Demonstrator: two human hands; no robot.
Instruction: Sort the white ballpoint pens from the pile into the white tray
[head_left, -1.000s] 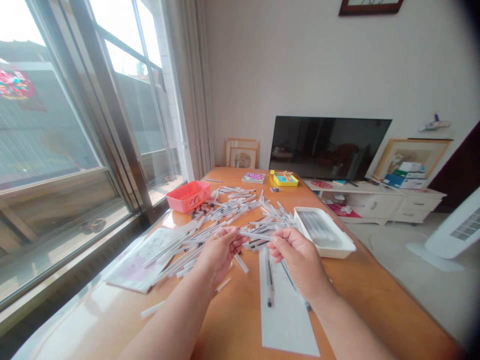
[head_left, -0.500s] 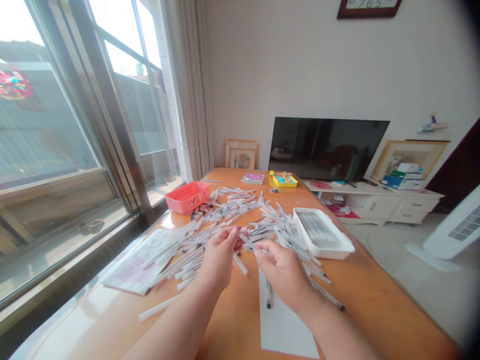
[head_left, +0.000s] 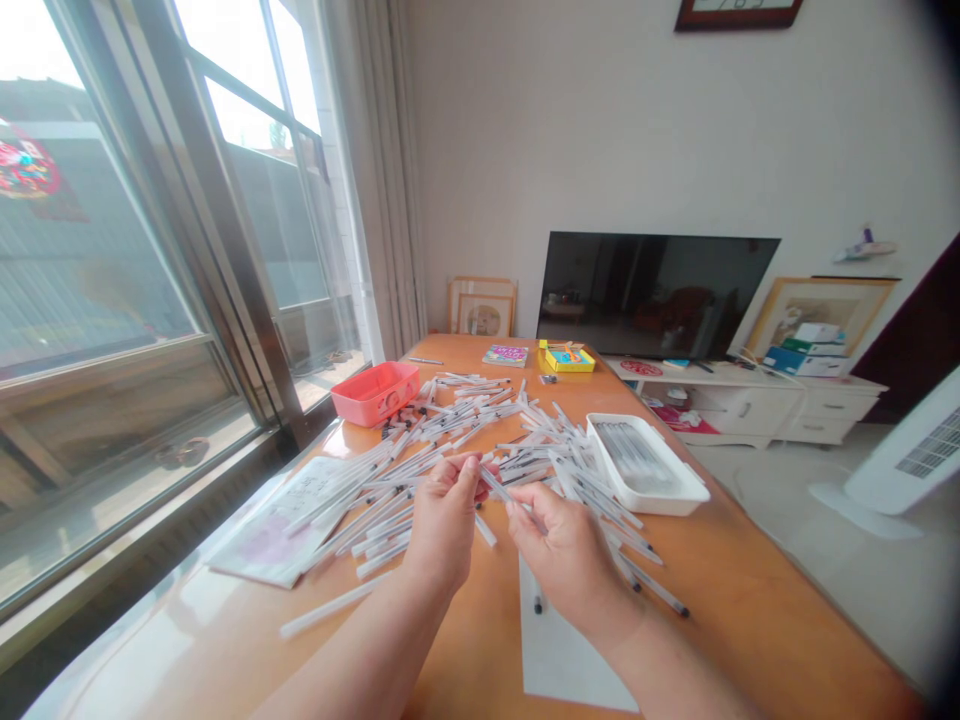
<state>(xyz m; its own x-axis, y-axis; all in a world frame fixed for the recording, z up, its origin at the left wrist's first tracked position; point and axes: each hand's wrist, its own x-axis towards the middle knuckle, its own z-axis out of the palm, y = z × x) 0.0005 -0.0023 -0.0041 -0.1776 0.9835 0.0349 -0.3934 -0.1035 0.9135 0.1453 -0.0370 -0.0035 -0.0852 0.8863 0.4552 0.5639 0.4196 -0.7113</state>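
1. On my feed, the left hand (head_left: 444,518) has thumb and forefinger pinched on the far end of a pen (head_left: 494,486); its other fingers curl in.
2. The right hand (head_left: 564,545) pinches the same pen nearer me, thumb against fingers. The near end runs into that grip, so I can't tell how it finishes.
3. The pen hangs slantwise between both hands, over the table (head_left: 472,655).
4. I judge it light, stiff and slick, apt to roll, its thin barrel liable to crack if bent. I'd hold it gently near each end, pulling or pushing only along its length.
5. Just beyond the hands lie loose pens (head_left: 480,405); below the right one, paper (head_left: 577,665).
6. Farther out: a white tray (head_left: 679,503) holding pens on the right, a red box (head_left: 358,405) on the left.
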